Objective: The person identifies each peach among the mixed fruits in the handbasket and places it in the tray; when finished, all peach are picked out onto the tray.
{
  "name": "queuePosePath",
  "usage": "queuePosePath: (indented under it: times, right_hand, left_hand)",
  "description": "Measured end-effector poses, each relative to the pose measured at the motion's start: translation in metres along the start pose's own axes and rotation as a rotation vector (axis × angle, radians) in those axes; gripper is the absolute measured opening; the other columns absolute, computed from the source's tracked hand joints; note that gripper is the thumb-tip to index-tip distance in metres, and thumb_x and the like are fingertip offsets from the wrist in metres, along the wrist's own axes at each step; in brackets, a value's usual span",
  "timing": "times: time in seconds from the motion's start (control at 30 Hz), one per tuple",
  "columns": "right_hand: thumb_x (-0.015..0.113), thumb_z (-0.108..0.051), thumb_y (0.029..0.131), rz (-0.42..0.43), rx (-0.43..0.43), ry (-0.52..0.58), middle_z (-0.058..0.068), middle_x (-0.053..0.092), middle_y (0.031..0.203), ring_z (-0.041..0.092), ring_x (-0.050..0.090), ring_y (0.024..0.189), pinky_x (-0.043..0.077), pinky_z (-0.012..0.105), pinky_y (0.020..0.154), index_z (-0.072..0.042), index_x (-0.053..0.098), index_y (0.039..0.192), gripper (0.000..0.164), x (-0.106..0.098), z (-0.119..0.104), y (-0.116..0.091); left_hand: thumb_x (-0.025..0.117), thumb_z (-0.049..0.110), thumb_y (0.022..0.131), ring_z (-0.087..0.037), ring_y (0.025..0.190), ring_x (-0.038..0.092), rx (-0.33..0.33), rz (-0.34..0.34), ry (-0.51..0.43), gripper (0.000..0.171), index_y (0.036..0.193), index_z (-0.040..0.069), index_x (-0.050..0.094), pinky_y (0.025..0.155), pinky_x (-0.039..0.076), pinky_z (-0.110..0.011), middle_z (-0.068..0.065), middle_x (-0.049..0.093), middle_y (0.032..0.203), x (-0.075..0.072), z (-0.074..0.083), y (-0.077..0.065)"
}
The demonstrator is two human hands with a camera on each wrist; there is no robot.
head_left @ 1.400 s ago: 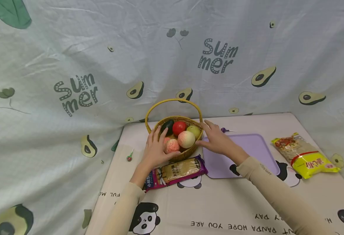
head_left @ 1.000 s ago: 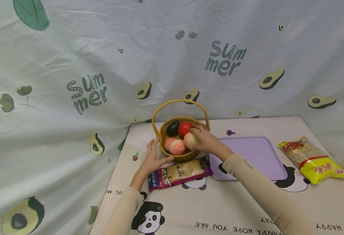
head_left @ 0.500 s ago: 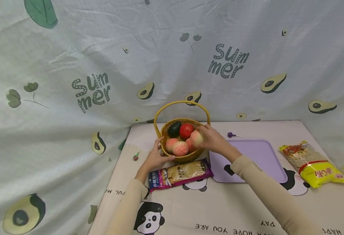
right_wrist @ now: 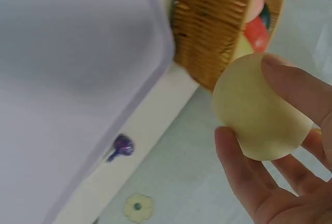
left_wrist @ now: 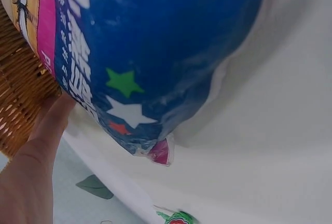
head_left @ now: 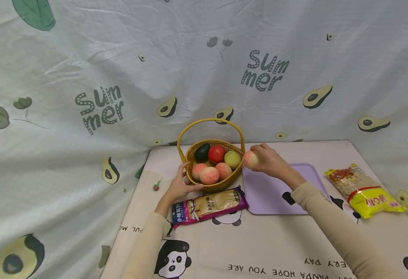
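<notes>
My right hand holds a pink and cream peach between thumb and fingers, just right of the wicker basket. The right wrist view shows the pale side of that peach. On the basket's left side rests my left hand, its fingers along the outer wall and its thumb at the front. Several fruits fill the basket: a dark green avocado-shaped one, a red one, a yellow-green one and pink peaches.
A noodle packet lies in front of the basket. To the right is a lilac tray, with a yellow bag of dry food beyond it. A green lollipop lies at the left; a purple lollipop lies behind the tray.
My right hand took hold of the peach in the basket, lifted it and carried it right, past the rim. The left hand came down to the basket's left side and stays there.
</notes>
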State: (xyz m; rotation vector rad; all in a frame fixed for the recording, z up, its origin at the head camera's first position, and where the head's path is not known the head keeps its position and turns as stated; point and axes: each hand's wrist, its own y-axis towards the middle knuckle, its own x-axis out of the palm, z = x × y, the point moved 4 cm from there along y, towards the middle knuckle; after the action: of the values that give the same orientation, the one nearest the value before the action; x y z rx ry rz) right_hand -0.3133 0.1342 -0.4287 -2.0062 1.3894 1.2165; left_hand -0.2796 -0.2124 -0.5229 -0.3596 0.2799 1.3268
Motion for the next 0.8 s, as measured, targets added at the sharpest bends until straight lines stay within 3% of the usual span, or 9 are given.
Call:
queuePosePath:
  times: [0.1,0.27,0.4,0.53,0.8]
  right_hand:
    - [0.087,-0.009,0.080,-0.027,0.030,-0.001,0.032,0.056,0.135,0.047,0.061,0.114,0.056,0.060,0.092,0.003,0.057,0.138,0.066,0.004,0.010,-0.006]
    - [0.090,-0.007,0.075,-0.065,0.010,-0.022,0.032,0.059,0.127,0.044,0.063,0.107,0.057,0.058,0.088,0.004,0.059,0.134,0.068,0.022,0.025,-0.016]
    - [0.091,-0.006,0.071,-0.085,-0.022,-0.026,0.030,0.061,0.121,0.040,0.064,0.102,0.058,0.056,0.086,0.004,0.060,0.130,0.067,0.037,0.032,-0.021]
    - [0.092,-0.011,0.071,-0.071,0.002,0.013,0.029,0.059,0.119,0.038,0.063,0.101,0.058,0.055,0.086,0.001,0.060,0.130,0.068,0.047,0.038,-0.026]
    - [0.090,-0.014,0.072,-0.075,0.002,0.055,0.025,0.055,0.115,0.031,0.058,0.095,0.056,0.049,0.083,0.001,0.062,0.134,0.070,0.064,0.042,-0.034]
  left_hand:
    - [0.086,0.024,0.088,-0.051,0.149,0.039,0.007,0.015,-0.001,0.106,0.165,0.022,0.014,0.114,0.046,-0.061,-0.027,0.021,0.169,0.000,-0.001,-0.001]
    - [0.088,0.025,0.086,-0.052,0.142,0.048,-0.010,0.019,-0.007,0.107,0.165,0.025,0.015,0.112,0.048,-0.060,-0.028,0.022,0.168,0.001,0.000,-0.002]
    - [0.087,0.025,0.087,-0.051,0.145,0.044,-0.010,0.020,-0.008,0.107,0.165,0.026,0.014,0.113,0.047,-0.060,-0.027,0.022,0.168,0.001,-0.002,0.000]
    - [0.085,0.022,0.089,-0.052,0.149,0.039,-0.007,0.006,-0.013,0.107,0.166,0.023,0.011,0.115,0.044,-0.061,-0.028,0.018,0.170,0.002,-0.003,0.002]
    - [0.085,0.017,0.089,-0.056,0.143,0.044,-0.039,-0.031,-0.026,0.109,0.167,0.015,0.008,0.115,0.044,-0.062,-0.033,0.014,0.168,0.000,0.020,-0.010]
